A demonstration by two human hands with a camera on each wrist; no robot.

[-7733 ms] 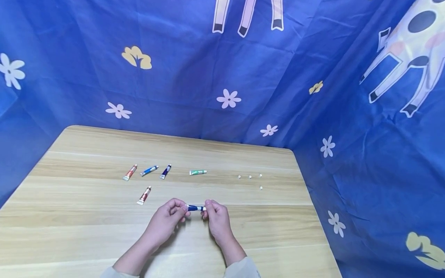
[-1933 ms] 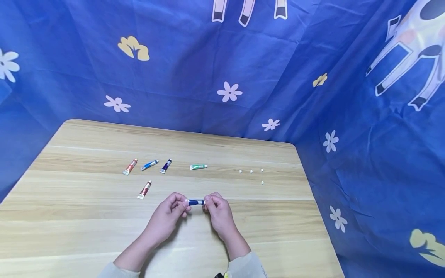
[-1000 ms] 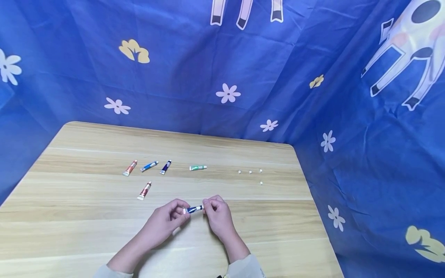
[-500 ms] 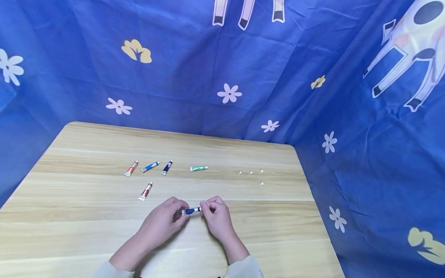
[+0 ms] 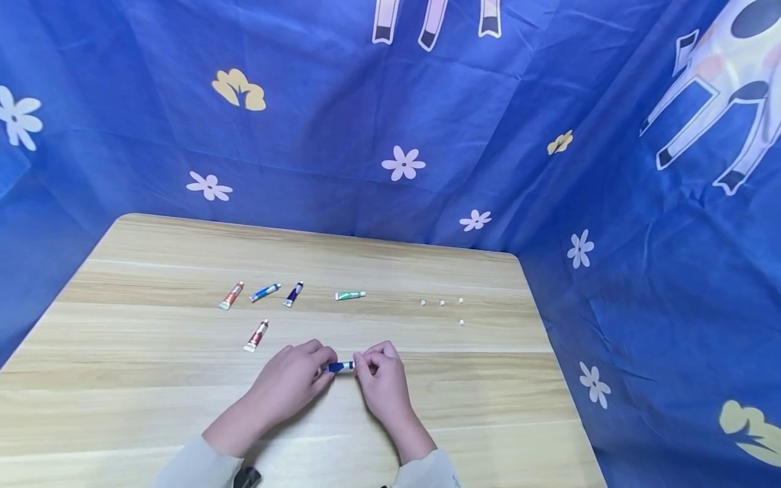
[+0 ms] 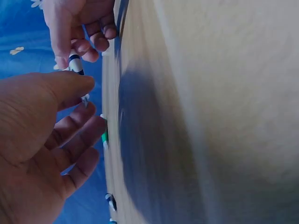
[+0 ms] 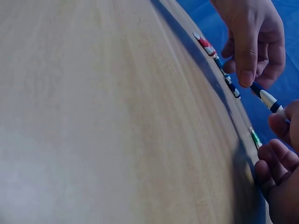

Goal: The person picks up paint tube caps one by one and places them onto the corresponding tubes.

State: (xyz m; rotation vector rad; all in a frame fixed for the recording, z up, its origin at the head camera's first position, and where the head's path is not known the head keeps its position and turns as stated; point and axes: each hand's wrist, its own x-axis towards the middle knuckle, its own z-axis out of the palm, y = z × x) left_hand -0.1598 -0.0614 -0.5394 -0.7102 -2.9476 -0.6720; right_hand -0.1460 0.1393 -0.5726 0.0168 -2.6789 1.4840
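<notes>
A dark blue paint tube (image 5: 340, 367) is held level between both hands, above the near middle of the table. My left hand (image 5: 293, 375) pinches its flat end between thumb and fingers, covering part of it. At the other end, the thumb and fingertips of my right hand (image 5: 386, 385) pinch the white cap end, which they mostly hide. In the right wrist view the tube (image 7: 267, 98) spans the gap between the hands. The left wrist view shows the left thumb (image 6: 77, 86) lying across the tube.
Beyond the hands lie an orange-red tube (image 5: 232, 296), a blue tube (image 5: 265, 293), a purple-blue tube (image 5: 293, 294), a green tube (image 5: 350, 295) and, closer, a dark red tube (image 5: 256, 335). Several small white caps (image 5: 442, 303) lie right. A blue patterned cloth (image 5: 329, 135) surrounds the table (image 5: 476, 400).
Both hands keep hold of the dark blue tube throughout. The left hand has turned further over it, covering more of its flat end. The tubes and caps on the table stay put.
</notes>
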